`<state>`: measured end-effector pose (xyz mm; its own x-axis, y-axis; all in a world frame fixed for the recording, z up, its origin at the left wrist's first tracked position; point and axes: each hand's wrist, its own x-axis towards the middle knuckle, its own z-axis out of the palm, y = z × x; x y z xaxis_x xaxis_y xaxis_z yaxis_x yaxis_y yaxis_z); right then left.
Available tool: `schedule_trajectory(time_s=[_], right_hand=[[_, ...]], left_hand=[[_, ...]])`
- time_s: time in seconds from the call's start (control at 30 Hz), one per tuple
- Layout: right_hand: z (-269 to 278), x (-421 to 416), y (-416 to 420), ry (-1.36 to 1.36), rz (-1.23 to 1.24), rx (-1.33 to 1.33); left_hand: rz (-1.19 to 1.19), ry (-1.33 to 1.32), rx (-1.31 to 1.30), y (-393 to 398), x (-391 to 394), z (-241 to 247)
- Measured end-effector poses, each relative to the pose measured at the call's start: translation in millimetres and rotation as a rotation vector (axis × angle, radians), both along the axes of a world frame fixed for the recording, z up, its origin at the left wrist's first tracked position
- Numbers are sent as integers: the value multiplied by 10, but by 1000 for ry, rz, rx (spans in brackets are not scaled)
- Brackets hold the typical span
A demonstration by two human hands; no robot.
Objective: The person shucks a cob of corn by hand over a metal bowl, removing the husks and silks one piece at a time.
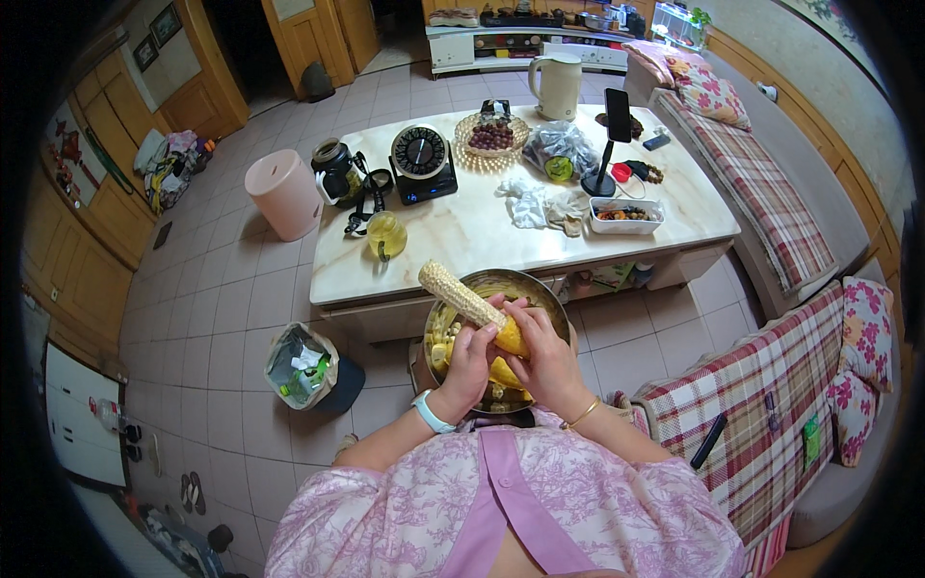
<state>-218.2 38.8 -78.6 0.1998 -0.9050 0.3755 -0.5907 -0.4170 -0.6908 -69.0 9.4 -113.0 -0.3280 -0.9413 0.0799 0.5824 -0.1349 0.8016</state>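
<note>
Both my hands are around one ear of corn [462, 295], above a metal basin [551, 284]. Its upper length is a bare pale cob pointing up and left; yellow kernels cover the lower end. My left hand [471, 361] grips it from the left, thumb along the cob. On the kernel-covered end lie the fingers of my right hand [545, 350]. Below, the basin holds yellow corn pieces [441, 354], partly hidden by my hands. A light blue watch band is on my left wrist, a gold bangle on my right.
A marble-topped table [462, 249] stands just ahead, bearing a glass mug [386, 235], a small black fan [423, 162], a phone on a stand [616, 119], and a white box [627, 220]. Left of the basin is a lined trash bin [307, 368]. A plaid-covered sofa [744, 368] lies right.
</note>
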Motion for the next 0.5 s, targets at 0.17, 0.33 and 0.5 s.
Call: schedule_trajectory(time_s=[0.17,0.33,0.5], right_hand=[[-11,-8,-13,17,-9,20],[-29,-10,-12,41,-23,45],[-1,-4,-4,23,-10,51]], left_hand=[[-40,95,79,-21,7,-86],[-11,-60,35,5,-31,-24],[-21,-43,84,-6,-8,-66]])
